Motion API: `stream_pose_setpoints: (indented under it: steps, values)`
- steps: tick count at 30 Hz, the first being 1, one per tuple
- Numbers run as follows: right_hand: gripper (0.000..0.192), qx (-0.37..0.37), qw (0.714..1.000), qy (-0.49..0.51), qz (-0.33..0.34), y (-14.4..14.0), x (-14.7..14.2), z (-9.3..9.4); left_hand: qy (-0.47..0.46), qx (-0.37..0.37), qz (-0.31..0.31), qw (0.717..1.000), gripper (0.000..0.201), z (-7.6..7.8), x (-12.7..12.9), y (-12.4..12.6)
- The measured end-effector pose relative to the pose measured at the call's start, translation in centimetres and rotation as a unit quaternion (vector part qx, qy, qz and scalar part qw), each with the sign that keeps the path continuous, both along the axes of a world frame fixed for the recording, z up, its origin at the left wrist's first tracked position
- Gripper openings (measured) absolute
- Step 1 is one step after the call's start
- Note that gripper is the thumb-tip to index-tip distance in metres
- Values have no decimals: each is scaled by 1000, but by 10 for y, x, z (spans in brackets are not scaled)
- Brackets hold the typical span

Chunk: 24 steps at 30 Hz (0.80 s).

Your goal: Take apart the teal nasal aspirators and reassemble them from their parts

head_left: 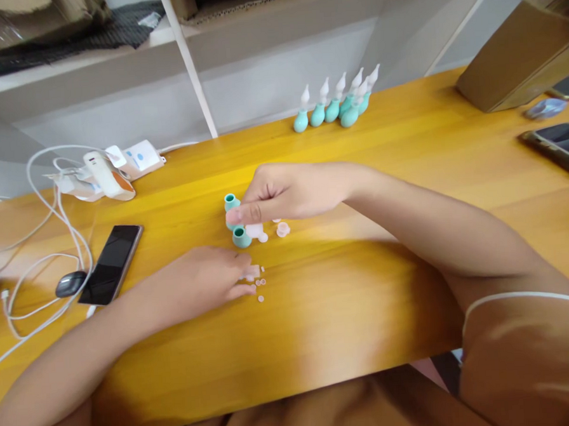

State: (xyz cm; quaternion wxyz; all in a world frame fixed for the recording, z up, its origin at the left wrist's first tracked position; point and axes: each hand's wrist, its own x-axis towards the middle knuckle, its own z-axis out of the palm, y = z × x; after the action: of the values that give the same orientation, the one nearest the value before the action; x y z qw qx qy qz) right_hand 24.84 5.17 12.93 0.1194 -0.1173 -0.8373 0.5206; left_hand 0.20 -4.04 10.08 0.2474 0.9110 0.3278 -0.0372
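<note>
Teal rubber bulbs [238, 225] are sitting near the middle of the tabletop [364, 285], and I am watching both hands working right beside them. My right hand [283, 193] is reaching across from the right edge, fingers curled together, its thumb and forefinger pinching a small translucent white piece [253, 230] just beside the nearer bulb. Another bulb is showing behind that hand's fingertips. My left hand [207, 284] is lying palm down a little nearer the front edge, fingers pressed flat onto a scatter of tiny clear caps [259, 284]; I cannot tell whether it is gripping any of them. One more clear cap [283, 229] is lying just right of the pinched piece.

Toward the back edge, six assembled teal aspirators with white tips [338, 102] are standing upright in a tight cluster. Near the left edge, a dark phone [111, 263] is lying face up, with a computer mouse [71, 283] touching its left side and white cables [50, 206] looping around toward a power strip [136, 158]. At the back right corner, a cardboard box [515, 61] is resting, with two more phones [560, 141] near it.
</note>
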Motion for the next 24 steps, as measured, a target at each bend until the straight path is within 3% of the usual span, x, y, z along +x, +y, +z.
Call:
stream_pose_setpoints:
  steps: [2, 5, 7, 9, 11, 13, 15, 16, 18, 20, 24]
  values:
    - [67, 8, 999, 39, -36, 4, -1, -1, 18, 4, 14, 1000, 28, 20, -8, 5]
    - [71, 20, 991, 106, -79, 5, -6, -5, -110, 136, 77, 982, 44, 44, -16, 9]
    - [71, 20, 986, 139, -87, 0, -10, -7, -180, 213, 127, 952, 48, 50, -17, 9]
    - [70, 13, 985, 150, -81, -7, -13, -7, -209, 232, 156, 937, 45, 51, -15, 9]
    - [69, 4, 988, 137, -72, -14, -14, -6, -188, 181, 133, 956, 41, 50, -14, 8]
    - [68, -6, 991, 112, -68, -19, -12, -4, -111, 44, 40, 992, 35, 51, -15, 6]
    - [67, -20, 993, 87, -76, -20, -11, -2, -14, -122, -63, 990, 22, 51, -15, -1]
    - [66, -27, 993, 77, -81, -19, -10, -1, 25, -167, -82, 982, 18, 51, -14, -6]
    - [66, -40, 993, 62, -87, -18, -10, -1, 44, -200, -111, 972, 19, 46, -10, -18]
    - [65, -45, 994, 58, -87, -16, -10, -2, 29, -173, -129, 976, 19, 39, -3, -29]
    - [65, -35, 994, 74, -69, -15, -11, -5, 42, -132, -108, 984, 17, 25, 6, -35]
